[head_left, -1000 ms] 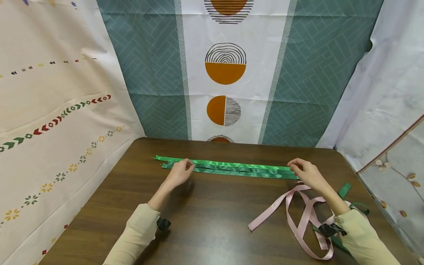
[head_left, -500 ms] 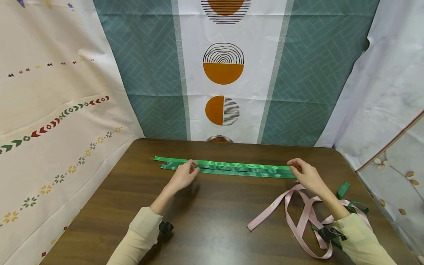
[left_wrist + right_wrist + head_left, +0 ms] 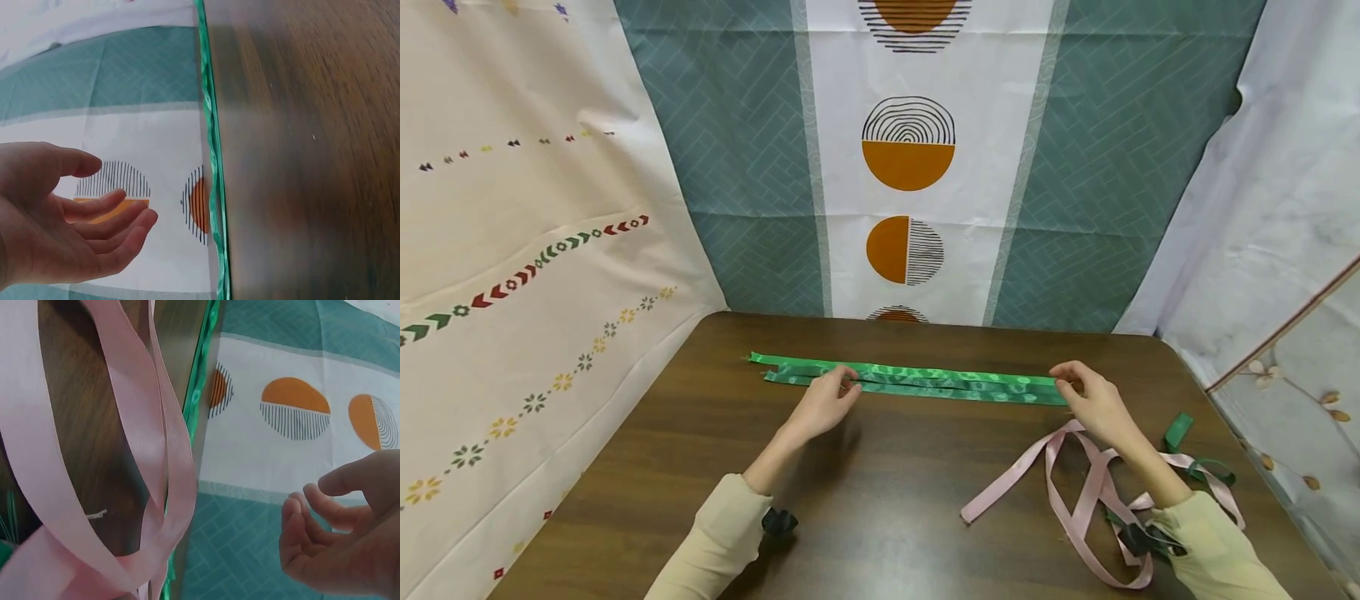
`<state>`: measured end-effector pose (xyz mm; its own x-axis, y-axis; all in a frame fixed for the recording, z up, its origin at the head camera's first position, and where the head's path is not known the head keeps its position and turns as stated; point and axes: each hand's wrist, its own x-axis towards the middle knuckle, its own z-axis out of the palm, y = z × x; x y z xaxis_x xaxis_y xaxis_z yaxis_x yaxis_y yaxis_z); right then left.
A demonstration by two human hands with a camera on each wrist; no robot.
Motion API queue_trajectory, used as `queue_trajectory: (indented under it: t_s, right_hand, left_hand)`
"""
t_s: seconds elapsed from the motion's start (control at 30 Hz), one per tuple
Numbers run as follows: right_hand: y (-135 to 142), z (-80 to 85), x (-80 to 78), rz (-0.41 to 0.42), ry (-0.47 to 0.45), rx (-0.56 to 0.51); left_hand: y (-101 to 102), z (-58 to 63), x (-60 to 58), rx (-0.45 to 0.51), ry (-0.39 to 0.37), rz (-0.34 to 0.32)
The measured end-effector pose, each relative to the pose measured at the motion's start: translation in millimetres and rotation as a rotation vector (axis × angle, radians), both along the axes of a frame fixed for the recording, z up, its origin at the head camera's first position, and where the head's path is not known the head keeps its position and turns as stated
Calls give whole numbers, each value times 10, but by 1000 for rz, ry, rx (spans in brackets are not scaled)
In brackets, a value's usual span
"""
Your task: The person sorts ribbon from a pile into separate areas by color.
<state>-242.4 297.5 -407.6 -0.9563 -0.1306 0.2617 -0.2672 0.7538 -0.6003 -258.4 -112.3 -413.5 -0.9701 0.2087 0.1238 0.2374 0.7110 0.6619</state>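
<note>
Green satin ribbons (image 3: 940, 383) lie side by side across the back of the table, their cut ends at the left. Over their left part is my left hand (image 3: 826, 403), fingers loosely bent. In the left wrist view that hand (image 3: 81, 219) has nothing between thumb and fingers and stands apart from the green ribbon (image 3: 211, 125). My right hand (image 3: 1097, 403) hovers at the ribbons' right end, which it partly hides. The right wrist view also shows the right hand (image 3: 344, 534) with relaxed, bare fingers, away from the ribbon (image 3: 199, 387).
A tangle of pink ribbon (image 3: 1060, 500) lies at the right, partly beneath the right forearm. Among it are darker green ribbon pieces (image 3: 1178, 430). The wooden table (image 3: 880, 500) ends at a patterned cloth backdrop (image 3: 910, 200), with cloth hanging at both sides too.
My left hand has slid a little to the right above the green ribbons. The right hand stays nearly in place at their right end. The ribbons lie as before.
</note>
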Motion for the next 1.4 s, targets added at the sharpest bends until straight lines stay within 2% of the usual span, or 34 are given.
queue_trajectory:
  t_s: [0.27,0.5,0.83,1.13,1.4]
  right_hand:
    - [-55,43,82,-11,-4,37]
    - [-17,5,135,-19,12,30]
    - [86,-11,167,11,-19,29]
    - [147,-39,203,101,-53,-1]
    - [162,-97,199,154,2,20]
  left_hand:
    - [65,31,35,-50,15,-17]
    - [119,-26,69,-73,12,-48]
    - [231,-49,86,-81,12,-124]
    - [276,-73,121,-132,-51,-182]
    - [297,-95,152,-169,-162,-248]
